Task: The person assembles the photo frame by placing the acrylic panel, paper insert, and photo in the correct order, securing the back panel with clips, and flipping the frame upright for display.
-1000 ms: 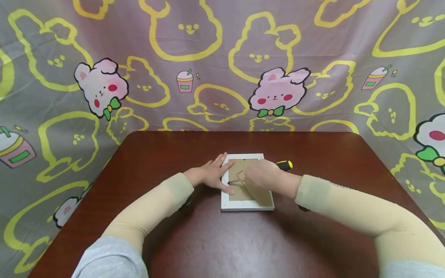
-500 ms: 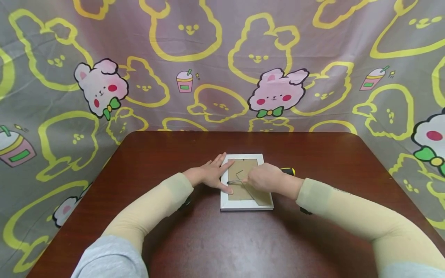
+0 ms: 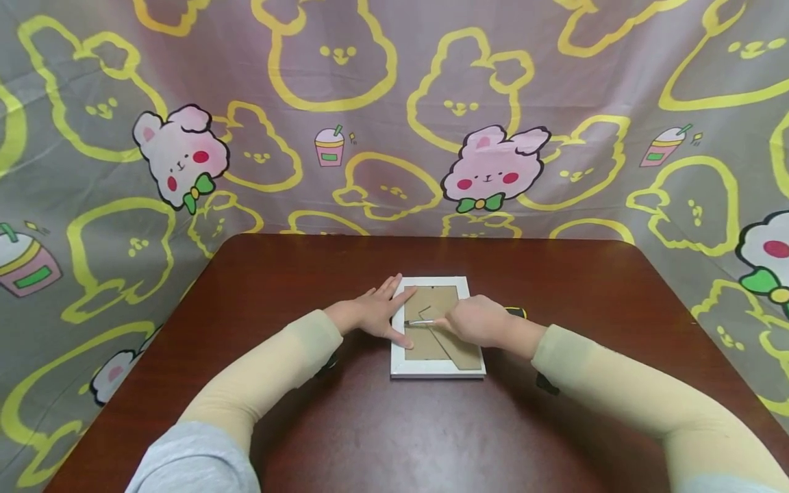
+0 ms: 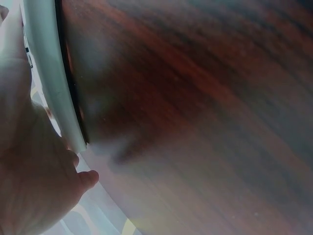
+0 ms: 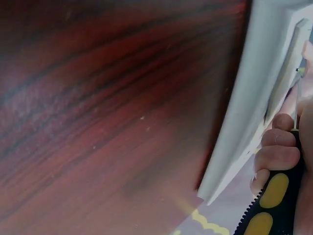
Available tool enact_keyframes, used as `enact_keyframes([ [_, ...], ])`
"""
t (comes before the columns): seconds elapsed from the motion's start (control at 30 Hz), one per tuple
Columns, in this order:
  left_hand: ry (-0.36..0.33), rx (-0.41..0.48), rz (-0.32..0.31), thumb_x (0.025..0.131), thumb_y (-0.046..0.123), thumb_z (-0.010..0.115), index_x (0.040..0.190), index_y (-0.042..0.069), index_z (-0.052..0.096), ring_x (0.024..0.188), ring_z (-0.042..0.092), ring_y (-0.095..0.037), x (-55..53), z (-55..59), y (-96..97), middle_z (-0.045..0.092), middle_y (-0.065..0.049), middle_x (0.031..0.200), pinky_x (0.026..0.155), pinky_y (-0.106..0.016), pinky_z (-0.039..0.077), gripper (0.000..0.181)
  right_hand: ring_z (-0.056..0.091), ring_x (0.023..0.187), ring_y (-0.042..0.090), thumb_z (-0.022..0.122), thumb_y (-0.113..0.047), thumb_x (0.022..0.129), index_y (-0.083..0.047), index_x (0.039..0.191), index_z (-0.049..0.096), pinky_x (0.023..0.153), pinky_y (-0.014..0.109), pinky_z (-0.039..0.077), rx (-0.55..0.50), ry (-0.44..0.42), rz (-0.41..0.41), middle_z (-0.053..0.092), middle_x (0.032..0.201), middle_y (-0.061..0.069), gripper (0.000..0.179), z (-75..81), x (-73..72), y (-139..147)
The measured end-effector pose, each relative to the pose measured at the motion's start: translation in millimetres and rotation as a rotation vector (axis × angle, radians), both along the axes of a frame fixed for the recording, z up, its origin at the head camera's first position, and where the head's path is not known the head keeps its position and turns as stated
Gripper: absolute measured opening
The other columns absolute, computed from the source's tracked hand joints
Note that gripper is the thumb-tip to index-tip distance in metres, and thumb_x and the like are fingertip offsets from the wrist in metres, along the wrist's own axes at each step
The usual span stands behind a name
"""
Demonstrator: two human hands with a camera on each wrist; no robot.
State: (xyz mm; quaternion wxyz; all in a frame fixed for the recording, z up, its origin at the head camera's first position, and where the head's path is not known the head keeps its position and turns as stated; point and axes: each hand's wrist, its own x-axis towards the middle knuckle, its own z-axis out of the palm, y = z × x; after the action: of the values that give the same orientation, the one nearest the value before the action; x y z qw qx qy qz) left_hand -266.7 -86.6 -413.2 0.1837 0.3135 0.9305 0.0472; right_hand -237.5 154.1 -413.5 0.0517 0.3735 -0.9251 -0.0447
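Observation:
A white picture frame (image 3: 431, 368) lies back side up on the table, its brown backing board (image 3: 425, 348) and angled easel stand (image 3: 461, 352) showing. My left hand (image 3: 374, 311) rests spread on the frame's left edge, thumb and forefinger reaching onto the backing. In my right hand (image 3: 477, 320) is a screwdriver, its black-and-yellow handle (image 5: 274, 196) wrapped by curled fingers in the right wrist view. The metal shaft (image 3: 422, 321) points left, its tip at the backing's left edge between my left thumb and forefinger. Along the left wrist view's edge runs the frame's white side (image 4: 49, 73).
The frame lies near the middle of a dark red-brown wooden table (image 3: 345, 431). Behind and beside the table hangs a grey curtain (image 3: 382, 103) with yellow outlines and cartoon rabbits.
My right hand has drawn back slightly to the right and lowered, so more of the screwdriver's shaft shows and less of its handle end. The left hand keeps its place on the frame.

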Motion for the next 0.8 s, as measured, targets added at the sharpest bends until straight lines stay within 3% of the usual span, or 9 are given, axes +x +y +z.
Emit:
enact_keyframes([
  [0.1,0.006,0.000,-0.001,0.075,0.073,0.065,0.157,0.022,-0.001,0.146,-0.011,-0.028,-0.2,1.2,1.0,-0.017,-0.017,0.159,0.115,-0.049,0.010,0.117,0.043,0.045,0.012,0.050,-0.036,0.101,-0.017,0.065,0.049,0.043,0.034,0.042,-0.027,-0.017,-0.008,0.041,0.051,-0.007,0.041,6.0,-0.1,2.2],
  [0.2,0.007,-0.015,0.002,0.075,0.073,0.064,0.157,0.023,-0.003,0.146,-0.011,-0.028,-1.3,0.0,1.2,-0.017,-0.017,0.159,0.114,-0.050,0.010,0.117,0.038,0.044,0.011,0.055,-0.021,0.100,-0.012,0.095,0.059,0.041,0.029,0.036,-0.036,-0.043,0.056,0.041,0.054,-0.007,0.011,13.7,1.2,5.5],
  [0.23,0.005,-0.021,0.006,0.075,0.073,0.064,0.157,0.024,-0.004,0.146,-0.012,-0.028,-2.3,-1.4,1.4,-0.018,-0.016,0.159,0.114,-0.050,0.010,0.117,0.036,0.043,0.010,0.057,-0.013,0.097,-0.011,0.110,0.059,0.041,0.027,0.033,-0.021,-0.048,0.090,0.046,0.057,-0.005,0.013,15.9,1.8,6.9],
  [0.3,0.006,-0.028,0.009,0.075,0.073,0.064,0.157,0.024,-0.005,0.146,-0.013,-0.028,-2.7,-2.2,1.6,-0.019,-0.016,0.159,0.114,-0.051,0.011,0.117,0.031,0.043,0.008,0.058,0.000,0.091,-0.018,0.136,0.052,0.039,0.025,0.030,0.016,-0.050,0.158,0.053,0.064,-0.003,0.049,20.4,3.1,8.9],
  [0.33,0.004,-0.030,0.011,0.076,0.073,0.064,0.157,0.024,-0.005,0.146,-0.013,-0.027,-2.5,-2.2,1.8,-0.019,-0.016,0.159,0.114,-0.051,0.010,0.117,0.029,0.043,0.008,0.058,0.005,0.087,-0.023,0.142,0.049,0.040,0.025,0.030,0.041,-0.030,0.193,0.054,0.067,-0.002,0.063,22.3,3.7,9.5],
  [0.4,0.004,-0.026,0.012,0.076,0.073,0.065,0.157,0.024,-0.004,0.146,-0.013,-0.027,-2.7,-2.8,1.9,-0.019,-0.016,0.159,0.114,-0.051,0.010,0.117,0.029,0.045,0.008,0.057,0.011,0.080,-0.031,0.144,0.048,0.042,0.025,0.030,0.085,-0.008,0.238,0.055,0.073,-0.002,0.078,25.7,4.5,9.7],
  [0.47,0.008,-0.025,0.007,0.076,0.072,0.065,0.157,0.022,-0.002,0.146,-0.012,-0.028,-1.0,-0.2,1.7,-0.018,-0.017,0.159,0.114,-0.051,0.011,0.117,0.030,0.047,0.009,0.058,0.012,0.077,-0.034,0.141,0.051,0.043,0.026,0.031,0.119,0.016,0.271,0.050,0.071,-0.004,0.080,28.5,4.8,8.2],
  [0.6,0.009,-0.021,0.001,0.077,0.071,0.065,0.157,0.022,-0.001,0.146,-0.011,-0.030,-0.3,1.3,1.3,-0.017,-0.018,0.159,0.114,-0.050,0.011,0.116,0.034,0.050,0.010,0.059,0.014,0.072,-0.030,0.131,0.061,0.045,0.027,0.034,0.157,0.053,0.322,0.041,0.066,-0.006,0.073,33.6,6.1,3.6],
  [0.8,0.014,-0.022,-0.009,0.078,0.070,0.065,0.157,0.021,-0.002,0.146,-0.011,-0.031,-0.4,1.0,0.6,-0.016,-0.019,0.158,0.114,-0.051,0.012,0.115,0.039,0.053,0.011,0.060,0.011,0.074,-0.028,0.125,0.064,0.047,0.028,0.040,0.205,0.076,0.334,0.048,0.066,-0.005,0.065,40.5,7.4,-4.3],
])
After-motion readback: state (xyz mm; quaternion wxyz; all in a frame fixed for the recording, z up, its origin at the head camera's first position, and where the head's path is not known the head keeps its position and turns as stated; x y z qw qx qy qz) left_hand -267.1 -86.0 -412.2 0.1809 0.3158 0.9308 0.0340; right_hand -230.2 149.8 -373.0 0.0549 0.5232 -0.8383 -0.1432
